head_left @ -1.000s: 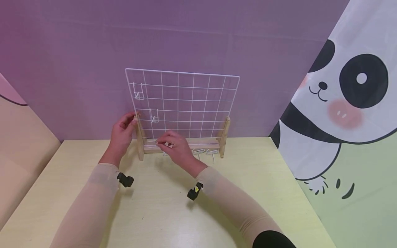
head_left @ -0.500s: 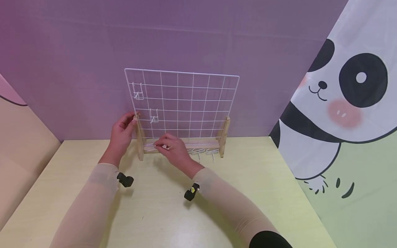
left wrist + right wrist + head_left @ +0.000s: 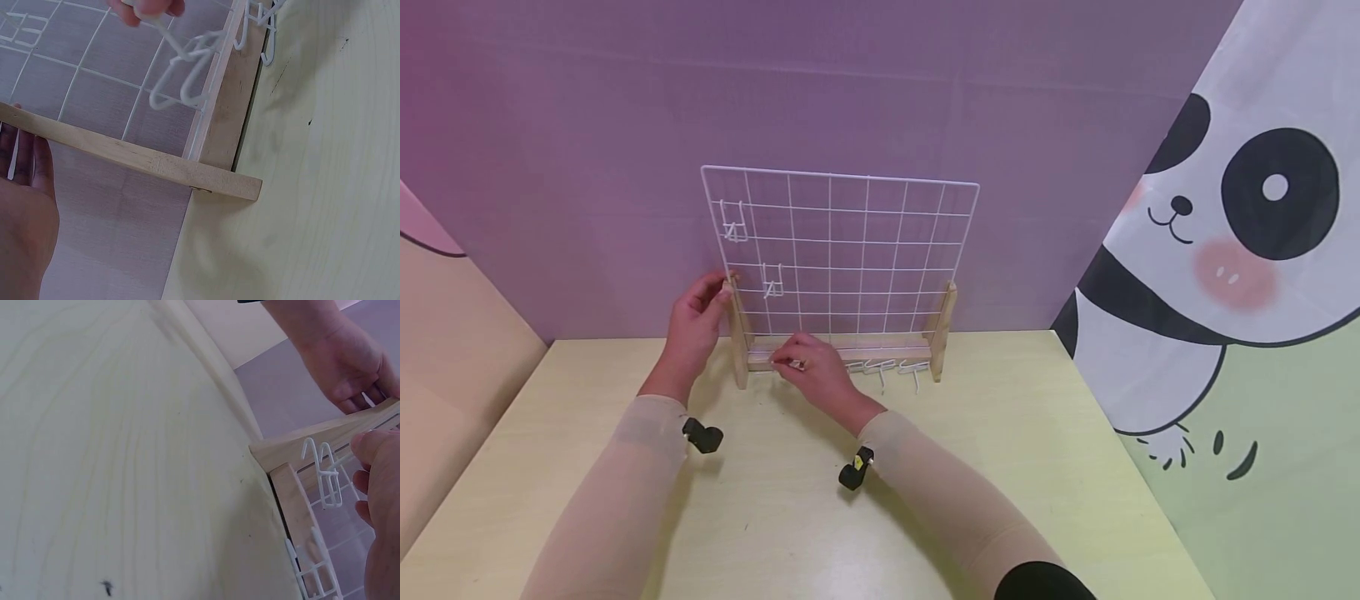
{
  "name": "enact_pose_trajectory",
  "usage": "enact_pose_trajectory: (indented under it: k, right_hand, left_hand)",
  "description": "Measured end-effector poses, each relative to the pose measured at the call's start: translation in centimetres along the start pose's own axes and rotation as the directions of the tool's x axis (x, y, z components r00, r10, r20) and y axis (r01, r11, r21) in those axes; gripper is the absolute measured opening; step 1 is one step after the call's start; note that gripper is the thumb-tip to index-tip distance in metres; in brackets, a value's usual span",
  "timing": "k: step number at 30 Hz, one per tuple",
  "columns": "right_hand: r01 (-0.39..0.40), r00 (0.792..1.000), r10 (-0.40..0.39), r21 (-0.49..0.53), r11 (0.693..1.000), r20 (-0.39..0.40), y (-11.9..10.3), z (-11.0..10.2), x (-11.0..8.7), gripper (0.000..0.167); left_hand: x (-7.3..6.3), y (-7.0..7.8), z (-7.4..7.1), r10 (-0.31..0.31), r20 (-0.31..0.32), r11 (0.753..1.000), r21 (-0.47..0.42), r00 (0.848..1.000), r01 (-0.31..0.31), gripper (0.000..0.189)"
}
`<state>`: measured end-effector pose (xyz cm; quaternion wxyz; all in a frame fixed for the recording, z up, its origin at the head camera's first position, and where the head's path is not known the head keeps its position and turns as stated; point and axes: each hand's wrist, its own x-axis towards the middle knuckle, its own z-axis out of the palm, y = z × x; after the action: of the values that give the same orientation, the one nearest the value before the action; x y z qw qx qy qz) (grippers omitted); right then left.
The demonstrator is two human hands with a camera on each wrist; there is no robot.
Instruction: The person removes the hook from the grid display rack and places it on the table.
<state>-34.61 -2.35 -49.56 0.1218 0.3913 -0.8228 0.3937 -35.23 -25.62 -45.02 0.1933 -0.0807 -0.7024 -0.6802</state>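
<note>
A white wire grid panel stands upright in a wooden stand. My left hand grips the stand's left post, with fingers behind it. My right hand pinches a white wire hook by its stem, low in front of the panel's bottom left. In the left wrist view that hook's two bent prongs point toward the lowest wires; whether they touch is unclear. One white hook hangs at the panel's upper left, and another hook hangs lower, one column in.
Several more white hooks sit along the front of the stand's base, partly behind my right hand. A pale wooden table lies under everything. Behind the panel is a purple backdrop, with a panda picture at right.
My right hand has moved down and slightly left with the hook, toward the panel's bottom left corner. My left hand stays on the post.
</note>
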Motion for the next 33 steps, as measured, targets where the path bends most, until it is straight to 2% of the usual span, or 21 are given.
enact_pose_trajectory:
  k: [8,15,24,33]
  right_hand:
    - [0.024,0.999,-0.022,-0.056,0.998,0.047,0.6,0.5,0.0,0.008]
    - [-0.003,0.996,0.01,-0.08,0.997,0.088,0.7,0.7,-0.1,0.011]
    - [0.015,0.993,0.004,-0.152,0.988,0.119,0.9,0.8,-0.1,0.012]
    - [0.027,0.991,-0.008,-0.143,0.989,0.135,1.4,1.1,-0.1,0.01]
  left_hand:
    - [-0.1,0.2,0.1,-0.012,-0.003,1.0,-0.003,1.0,0.012,0.041]
    - [-0.1,0.3,0.1,-0.017,-0.002,1.0,0.019,1.0,0.017,0.042]
    - [0.0,0.1,0.1,-0.011,-0.006,1.0,-0.009,1.0,0.011,0.04]
    - [0.0,-0.1,0.0,-0.002,-0.006,0.999,-0.033,1.0,0.001,0.035]
